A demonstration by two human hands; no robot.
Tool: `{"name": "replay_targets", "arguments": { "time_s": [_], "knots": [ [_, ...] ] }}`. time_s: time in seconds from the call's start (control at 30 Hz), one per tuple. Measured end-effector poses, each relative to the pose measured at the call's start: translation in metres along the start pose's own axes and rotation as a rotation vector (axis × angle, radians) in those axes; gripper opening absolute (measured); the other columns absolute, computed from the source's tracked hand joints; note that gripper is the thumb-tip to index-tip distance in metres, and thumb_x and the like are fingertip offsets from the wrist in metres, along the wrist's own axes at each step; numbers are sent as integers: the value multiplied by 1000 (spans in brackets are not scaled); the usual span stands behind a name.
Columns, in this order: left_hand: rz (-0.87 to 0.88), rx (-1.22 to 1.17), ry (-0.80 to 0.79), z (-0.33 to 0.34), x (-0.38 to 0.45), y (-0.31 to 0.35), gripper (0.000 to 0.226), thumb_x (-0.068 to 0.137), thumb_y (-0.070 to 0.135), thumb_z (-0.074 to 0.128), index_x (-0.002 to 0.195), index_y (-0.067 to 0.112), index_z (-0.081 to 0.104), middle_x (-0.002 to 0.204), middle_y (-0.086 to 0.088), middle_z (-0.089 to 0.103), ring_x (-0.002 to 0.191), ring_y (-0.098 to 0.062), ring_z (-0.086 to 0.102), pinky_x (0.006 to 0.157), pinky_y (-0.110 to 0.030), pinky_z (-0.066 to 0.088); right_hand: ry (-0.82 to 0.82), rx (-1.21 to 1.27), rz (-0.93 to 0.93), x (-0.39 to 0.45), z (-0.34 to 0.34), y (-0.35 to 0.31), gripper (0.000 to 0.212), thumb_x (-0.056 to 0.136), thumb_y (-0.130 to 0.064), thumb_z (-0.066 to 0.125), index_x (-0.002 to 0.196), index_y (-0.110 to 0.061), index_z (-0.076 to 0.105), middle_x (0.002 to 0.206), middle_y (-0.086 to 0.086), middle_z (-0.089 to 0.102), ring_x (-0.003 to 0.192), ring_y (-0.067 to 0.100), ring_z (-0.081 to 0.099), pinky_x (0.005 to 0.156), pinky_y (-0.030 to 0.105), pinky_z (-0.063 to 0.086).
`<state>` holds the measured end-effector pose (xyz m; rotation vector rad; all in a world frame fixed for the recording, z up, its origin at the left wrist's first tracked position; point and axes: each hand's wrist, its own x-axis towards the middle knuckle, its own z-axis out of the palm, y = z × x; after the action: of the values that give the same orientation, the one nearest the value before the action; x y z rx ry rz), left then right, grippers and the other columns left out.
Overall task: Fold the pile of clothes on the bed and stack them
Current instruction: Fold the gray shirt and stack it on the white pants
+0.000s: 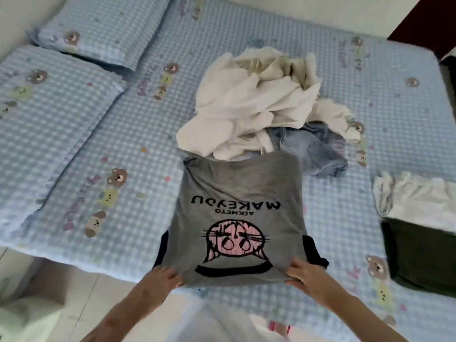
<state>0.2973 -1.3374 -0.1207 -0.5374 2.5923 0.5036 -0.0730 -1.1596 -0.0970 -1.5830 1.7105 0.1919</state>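
A grey T-shirt [237,193] with a pink cartoon face, black lettering and black sleeve trim lies stretched out near the bed's front edge, collar end toward me. My left hand [166,276] grips its near left corner, and my right hand [304,274] pinches the near right corner. Just beyond the shirt sits an unfolded pile of white clothes [251,104] with light blue jeans [318,149] partly under it. At the right of the bed lies a folded stack: a white garment [419,201] on top of a dark olive one [424,255].
The bed [357,70] has a blue checked sheet with bear prints. Two matching pillows [47,114] lie at the left. The bed's front edge meets a pale tiled floor [81,292] by my legs. A dark doorway stands at the top right.
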Motion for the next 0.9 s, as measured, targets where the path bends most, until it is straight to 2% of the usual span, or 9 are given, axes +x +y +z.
{"name": "replay_targets", "arguments": {
  "time_s": [0.2, 0.37, 0.4, 0.47, 0.53, 0.63, 0.73, 0.8, 0.9],
  "knots": [
    [18, -47, -46, 74, -6, 4, 47, 19, 19, 90, 61, 29, 71, 59, 13, 57, 50, -8, 59, 61, -23, 57, -139, -72, 48, 5, 85, 11, 34, 100, -36, 39, 131, -29, 51, 120, 3, 49, 104, 20, 59, 84, 32, 45],
    [-70, -162, -126, 96, -14, 6, 42, 31, 36, 91, 68, 30, 71, 71, 11, 64, 59, -8, 64, 58, -13, 51, -231, 3, 78, -16, 117, 25, 41, 96, -43, 44, 134, -31, 50, 126, -1, 47, 116, 18, 54, 94, 26, 41],
    [-88, -174, -75, 94, -14, 6, 36, 40, 36, 89, 70, 27, 72, 75, 7, 66, 64, -12, 66, 60, -17, 54, -198, 29, 79, -19, 116, 27, 43, 94, -46, 47, 134, -30, 52, 126, -3, 49, 117, 16, 53, 96, 22, 39],
    [-247, -315, 94, 89, -5, 3, 20, 61, 8, 77, 77, 16, 68, 80, -5, 64, 71, -28, 66, 61, -29, 53, 55, 83, 118, -17, 113, 35, 31, 91, -36, 56, 119, -23, 63, 116, -2, 57, 107, 21, 59, 90, 20, 40],
    [-594, -468, 257, 87, 11, -10, 33, 76, -9, 55, 106, 3, 64, 101, -21, 60, 90, -41, 58, 75, -42, 50, 369, 145, 351, -10, 108, 45, 24, 90, -20, 62, 112, -13, 65, 109, 8, 61, 97, 30, 59, 84, 30, 44],
    [-888, -563, 190, 89, 34, -24, 51, 93, 4, 49, 141, -2, 34, 136, -31, 39, 121, -46, 38, 101, -49, 34, 395, 327, 781, 8, 104, 55, 57, 89, -30, 63, 137, -6, 43, 121, 23, 52, 108, 42, 50, 90, 47, 44],
    [-1028, -817, 248, 94, 51, -29, 58, 88, 7, 59, 139, -2, 33, 121, -30, 50, 108, -45, 50, 88, -48, 42, 313, 387, 897, 30, 111, 53, 71, 85, -35, 66, 141, -7, 33, 124, 23, 48, 112, 42, 50, 87, 47, 45],
    [-1038, -828, 242, 95, 54, -33, 40, 86, 5, 59, 124, 1, 45, 106, -24, 62, 97, -41, 58, 75, -39, 43, 392, 452, 921, 38, 116, 57, 50, 88, -23, 63, 130, -6, 43, 118, 20, 53, 105, 40, 55, 83, 45, 46],
    [-1086, -777, 261, 94, 48, -43, 14, 85, 0, 53, 99, 1, 56, 94, -22, 64, 91, -41, 59, 72, -37, 40, 484, 504, 980, 33, 118, 73, 21, 91, -13, 56, 108, -3, 51, 103, 20, 55, 93, 40, 58, 73, 42, 44]
  ]
}}
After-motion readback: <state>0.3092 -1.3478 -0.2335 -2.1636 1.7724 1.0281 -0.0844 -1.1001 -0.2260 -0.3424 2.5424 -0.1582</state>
